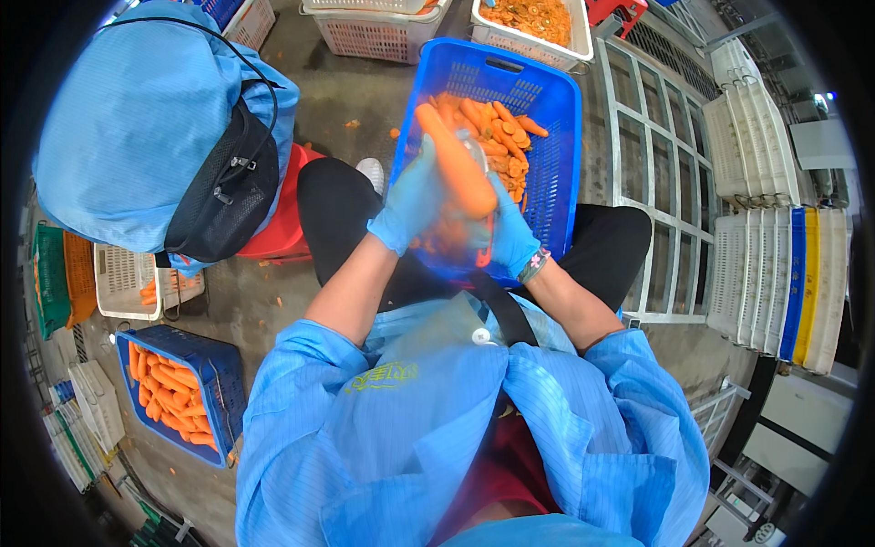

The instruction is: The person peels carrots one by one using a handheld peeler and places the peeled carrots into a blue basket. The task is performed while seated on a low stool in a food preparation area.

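My left hand, in a blue glove, is closed around a large orange carrot held slantwise over a blue plastic crate. Against the carrot's right side is my right hand, also gloved in blue, its fingers closed on a tool with a red handle. A blurred, shiny part of that tool shows behind the carrot; its kind cannot be told. Whole carrots and cut carrot slices lie in the crate, between my knees. The carrot and the left fingers are partly blurred.
A co-worker in blue sits on a red stool at the left. A blue crate of carrots stands at lower left. White crates stand beyond my crate. A metal grid frame and stacked crates are at the right.
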Demonstrator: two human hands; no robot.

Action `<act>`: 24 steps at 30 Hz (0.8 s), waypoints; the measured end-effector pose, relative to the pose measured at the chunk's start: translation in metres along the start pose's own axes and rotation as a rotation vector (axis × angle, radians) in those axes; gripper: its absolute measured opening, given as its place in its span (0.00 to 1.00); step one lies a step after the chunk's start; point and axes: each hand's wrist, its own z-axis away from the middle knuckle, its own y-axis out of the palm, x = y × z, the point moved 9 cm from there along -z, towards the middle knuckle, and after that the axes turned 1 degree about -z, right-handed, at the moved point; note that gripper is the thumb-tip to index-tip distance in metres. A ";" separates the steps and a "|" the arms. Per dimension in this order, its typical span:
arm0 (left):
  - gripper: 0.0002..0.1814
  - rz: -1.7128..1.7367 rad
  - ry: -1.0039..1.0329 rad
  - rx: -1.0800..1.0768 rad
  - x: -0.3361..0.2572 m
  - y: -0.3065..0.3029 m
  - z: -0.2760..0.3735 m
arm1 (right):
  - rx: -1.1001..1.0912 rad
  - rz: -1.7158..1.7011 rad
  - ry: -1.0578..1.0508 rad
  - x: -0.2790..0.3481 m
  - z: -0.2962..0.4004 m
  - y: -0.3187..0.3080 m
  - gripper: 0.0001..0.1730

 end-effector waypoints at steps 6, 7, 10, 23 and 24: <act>0.36 -0.028 -0.049 -0.113 0.000 -0.021 0.001 | -0.614 0.694 -0.218 0.040 0.019 -0.018 0.20; 0.36 -0.009 -0.036 -0.156 0.000 -0.026 0.001 | -0.605 1.042 -0.330 0.056 0.024 -0.008 0.21; 0.35 0.003 -0.040 -0.229 0.005 -0.034 0.001 | -0.526 2.130 -0.747 0.068 0.046 0.048 0.23; 0.31 0.088 -0.358 -0.157 0.041 -0.015 0.007 | -0.420 2.497 -0.587 0.095 0.017 0.016 0.21; 0.31 0.044 -0.357 -0.204 0.038 -0.012 0.010 | -0.450 2.496 -0.656 0.097 0.014 0.009 0.18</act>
